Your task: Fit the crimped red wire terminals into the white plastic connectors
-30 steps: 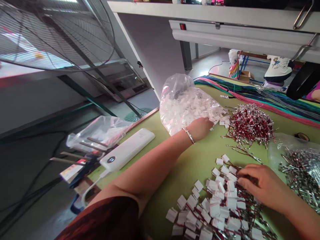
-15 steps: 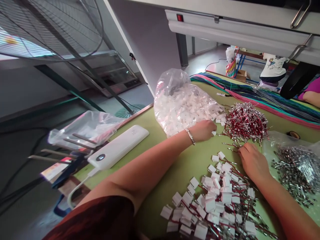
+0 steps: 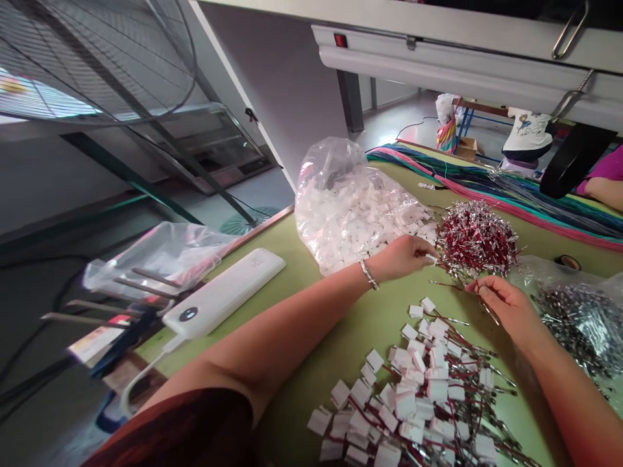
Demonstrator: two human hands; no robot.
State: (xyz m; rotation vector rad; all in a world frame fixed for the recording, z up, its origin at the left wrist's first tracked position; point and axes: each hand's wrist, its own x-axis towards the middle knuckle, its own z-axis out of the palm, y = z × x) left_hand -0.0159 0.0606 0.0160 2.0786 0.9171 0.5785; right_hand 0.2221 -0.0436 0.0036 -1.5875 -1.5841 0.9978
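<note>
My left hand (image 3: 407, 255) pinches a small white connector housing (image 3: 430, 259) just left of a heap of short red wires (image 3: 477, 239) with silvery terminals. My right hand (image 3: 503, 305) is closed on a short red wire (image 3: 488, 310) whose metal end sticks out below the fingers. Behind my left hand lies a clear plastic bag (image 3: 335, 162) full of loose white housings. Nearer me spreads a pile of white housings with red wires (image 3: 413, 389) fitted into them.
A white power bank (image 3: 224, 295) with a cable lies on the left. Colored wire bundles (image 3: 487, 185) run along the back. At right are a bag of metal terminals (image 3: 579, 318) and a black tape roll (image 3: 568, 262). A fan (image 3: 97, 58) stands upper left; other people sit beyond.
My left hand has moved a little right with the white housing, toward the wire heap. My right hand has turned and lifted, now with a red wire in its fingers.
</note>
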